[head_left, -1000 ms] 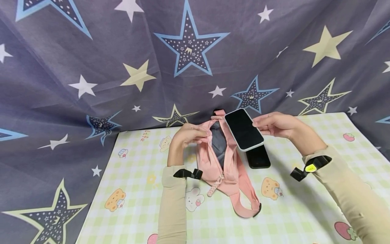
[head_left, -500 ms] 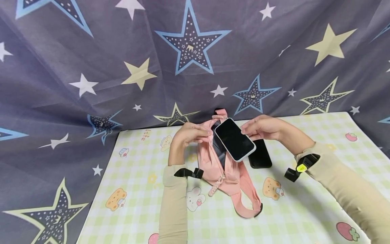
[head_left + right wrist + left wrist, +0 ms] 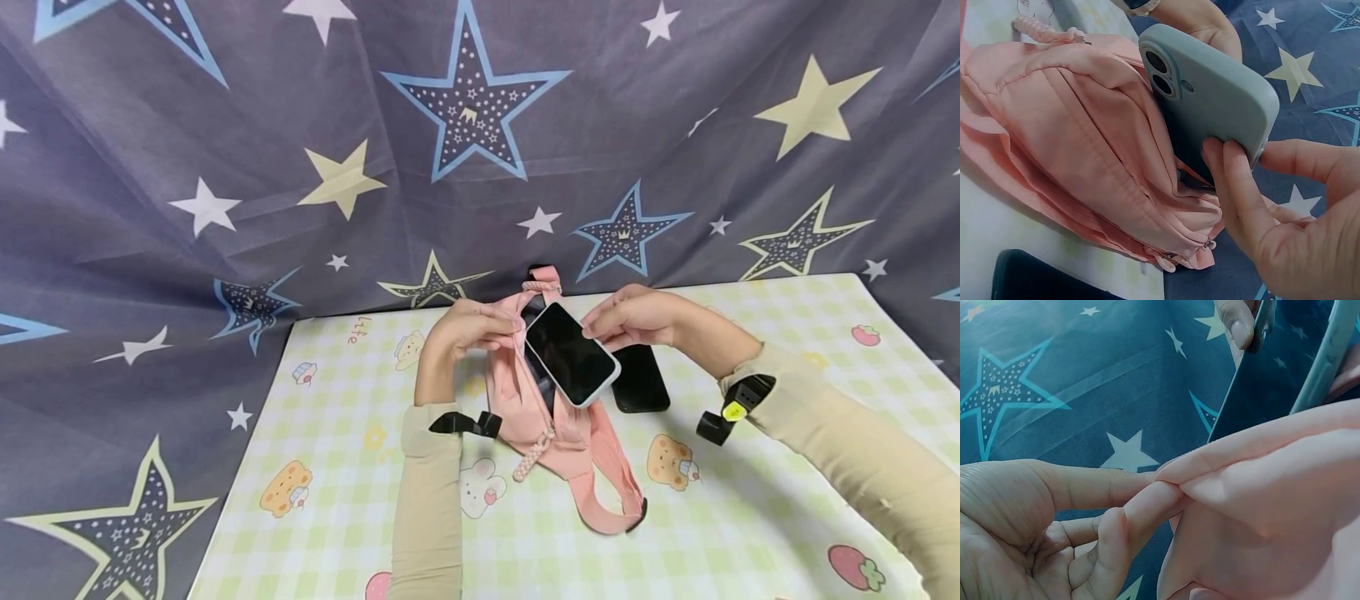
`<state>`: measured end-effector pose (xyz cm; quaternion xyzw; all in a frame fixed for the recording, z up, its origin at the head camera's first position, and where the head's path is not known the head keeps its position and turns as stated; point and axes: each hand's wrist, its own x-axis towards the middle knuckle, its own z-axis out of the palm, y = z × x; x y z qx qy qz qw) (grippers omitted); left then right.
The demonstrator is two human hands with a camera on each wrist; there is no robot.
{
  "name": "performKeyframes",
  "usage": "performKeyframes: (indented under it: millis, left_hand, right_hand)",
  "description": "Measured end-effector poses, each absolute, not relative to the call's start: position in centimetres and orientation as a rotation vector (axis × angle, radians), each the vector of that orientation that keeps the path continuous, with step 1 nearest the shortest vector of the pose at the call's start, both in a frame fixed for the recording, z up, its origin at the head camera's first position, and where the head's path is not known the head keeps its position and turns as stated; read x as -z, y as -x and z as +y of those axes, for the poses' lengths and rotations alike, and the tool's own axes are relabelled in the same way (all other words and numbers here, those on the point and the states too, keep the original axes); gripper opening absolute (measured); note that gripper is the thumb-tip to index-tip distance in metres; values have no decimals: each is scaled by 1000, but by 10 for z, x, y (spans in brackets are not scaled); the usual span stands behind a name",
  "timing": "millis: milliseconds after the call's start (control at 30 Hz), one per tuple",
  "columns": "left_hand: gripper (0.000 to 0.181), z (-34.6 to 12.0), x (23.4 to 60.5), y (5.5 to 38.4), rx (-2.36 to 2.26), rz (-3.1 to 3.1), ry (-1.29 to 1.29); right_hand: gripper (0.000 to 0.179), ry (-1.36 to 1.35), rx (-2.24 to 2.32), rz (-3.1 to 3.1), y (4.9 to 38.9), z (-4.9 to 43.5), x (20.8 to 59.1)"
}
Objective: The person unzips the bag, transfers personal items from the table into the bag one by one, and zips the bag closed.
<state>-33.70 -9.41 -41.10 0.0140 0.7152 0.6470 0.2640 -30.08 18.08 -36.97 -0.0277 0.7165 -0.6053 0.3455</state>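
Note:
A pink sling bag [image 3: 517,408] lies on the table with its zip undone and its dark grey lining [image 3: 534,310] showing. My left hand [image 3: 468,327] pinches the left edge of its opening between thumb and forefinger, which the left wrist view shows close up. My right hand [image 3: 630,317] holds a smartphone [image 3: 572,354] by its right edge, screen up, tilted over the opening. In the right wrist view the phone's pale case [image 3: 1222,94] with two camera lenses faces the bag, one end right at the opening.
A second, black phone [image 3: 640,379] lies on the table right of the bag. The bag's strap [image 3: 600,518] loops toward the front. A checked cloth [image 3: 337,500] covers the table, and a star-patterned curtain [image 3: 262,167] hangs behind it.
My right hand has brought the phone left and down, from beside the bag to over its opening. The left hand keeps its pinch on the bag's edge.

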Motion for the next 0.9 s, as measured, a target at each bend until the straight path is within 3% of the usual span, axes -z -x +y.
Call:
performKeyframes:
  millis: [100,267,533,633,900]
  left_hand:
    - [26,-94,411,338,-1747,1933,-38]
    - [17,-93,412,338,-1737,1928,-39]
    - [22,-92,409,337,-1733,1923,-32]
    - [11,-91,408,338,-1737,1919,-22]
    - [19,-91,407,337,-1728,1914,-26]
  right_hand:
    - [21,63,1565,1859,301,178,369]
    - [10,52,1567,1838,302,178,368]
    - [13,22,1527,1870,302,178,367]
    - [12,5,1514,1869,301,178,367]
    - [9,-24,1469,1881,298,183,368]
